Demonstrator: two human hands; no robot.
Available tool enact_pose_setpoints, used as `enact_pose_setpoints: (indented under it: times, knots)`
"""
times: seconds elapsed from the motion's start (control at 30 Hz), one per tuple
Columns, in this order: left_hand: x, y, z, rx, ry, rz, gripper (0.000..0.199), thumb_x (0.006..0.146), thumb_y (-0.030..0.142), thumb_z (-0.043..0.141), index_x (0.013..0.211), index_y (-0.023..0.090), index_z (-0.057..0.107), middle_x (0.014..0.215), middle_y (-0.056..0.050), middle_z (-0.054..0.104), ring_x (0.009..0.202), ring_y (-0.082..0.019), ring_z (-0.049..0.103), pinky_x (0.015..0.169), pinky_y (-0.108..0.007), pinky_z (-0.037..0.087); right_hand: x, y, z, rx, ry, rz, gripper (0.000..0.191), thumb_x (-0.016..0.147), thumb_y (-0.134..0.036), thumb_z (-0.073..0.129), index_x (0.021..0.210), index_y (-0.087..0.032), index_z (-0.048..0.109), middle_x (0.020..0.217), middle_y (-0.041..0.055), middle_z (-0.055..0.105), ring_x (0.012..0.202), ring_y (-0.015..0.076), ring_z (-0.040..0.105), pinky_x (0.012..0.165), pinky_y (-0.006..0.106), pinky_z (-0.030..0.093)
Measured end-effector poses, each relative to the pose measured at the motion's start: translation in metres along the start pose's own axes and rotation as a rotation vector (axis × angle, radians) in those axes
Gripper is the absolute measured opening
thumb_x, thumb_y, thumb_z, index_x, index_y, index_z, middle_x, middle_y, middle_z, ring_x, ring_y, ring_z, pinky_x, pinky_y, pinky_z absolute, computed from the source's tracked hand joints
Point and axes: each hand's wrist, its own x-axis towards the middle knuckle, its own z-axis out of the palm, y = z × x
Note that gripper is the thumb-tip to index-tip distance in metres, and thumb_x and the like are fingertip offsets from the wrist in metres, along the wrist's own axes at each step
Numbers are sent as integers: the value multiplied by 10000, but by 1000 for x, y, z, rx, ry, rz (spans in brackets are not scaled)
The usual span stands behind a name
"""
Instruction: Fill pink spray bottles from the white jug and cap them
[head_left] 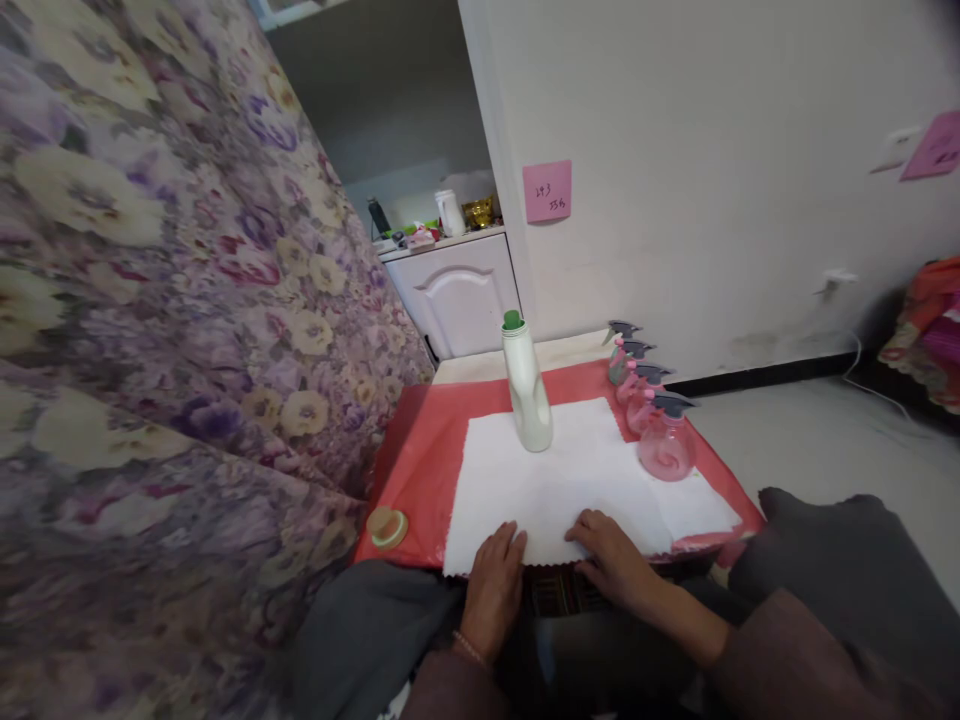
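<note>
My left hand rests at the front edge of a white cloth, fingers laid flat on it. To its right, my right hand lies at the same edge with fingers loosely bent and the thumb apart. Neither hand holds anything that I can see. Beyond them a pale green plastic bottle with a moulded handle stands upright on the cloth, a green piece in its neck. A round pale cap-like piece with a brownish top sits at the table's left front corner.
Several spray bottles, the nearest round and pink, line the right side of the red-covered table. A floral curtain hangs close on the left. Behind are a white cabinet and a wall with a pink note.
</note>
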Motion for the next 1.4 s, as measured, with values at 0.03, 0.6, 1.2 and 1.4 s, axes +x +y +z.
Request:
enact_pose_setpoints:
  times: [0.03, 0.6, 1.2, 1.4]
  knots:
    - [-2, -3, -1, 0, 17, 12, 498, 846, 18, 378, 1288, 179, 543, 1362, -137, 580, 1273, -236, 531, 1039, -461, 471, 0, 1, 2, 0, -1, -3, 391, 707, -5, 606, 1039, -211, 599, 1035, 74, 578, 963, 261, 531, 853, 412, 460]
    - [-31, -58, -46, -78, 88, -300, 289, 907, 131, 411, 1012, 199, 672, 1030, -79, 677, 982, -217, 626, 888, -396, 517, -1, 0, 13, -46, 2, -2, 365, 739, -13, 562, 1047, -204, 602, 1028, 79, 578, 943, 258, 536, 824, 407, 447]
    - [18, -65, -24, -115, 106, -228, 447, 955, 298, 373, 1331, 105, 519, 1393, -163, 550, 1326, -266, 467, 1107, -455, 380, -1, -30, 9, -13, 70, 16, 273, 832, -147, 584, 1095, -221, 593, 1065, 94, 593, 961, 264, 543, 840, 425, 452]
    - [58, -67, 10, 26, -17, -220, 597, 940, 448, 410, 1410, 81, 433, 1503, -212, 401, 1409, -325, 349, 1122, -514, 326, 2, -32, 18, -9, 75, 41, 304, 797, -87, 547, 1065, -221, 594, 1057, 90, 603, 948, 258, 551, 830, 425, 465]
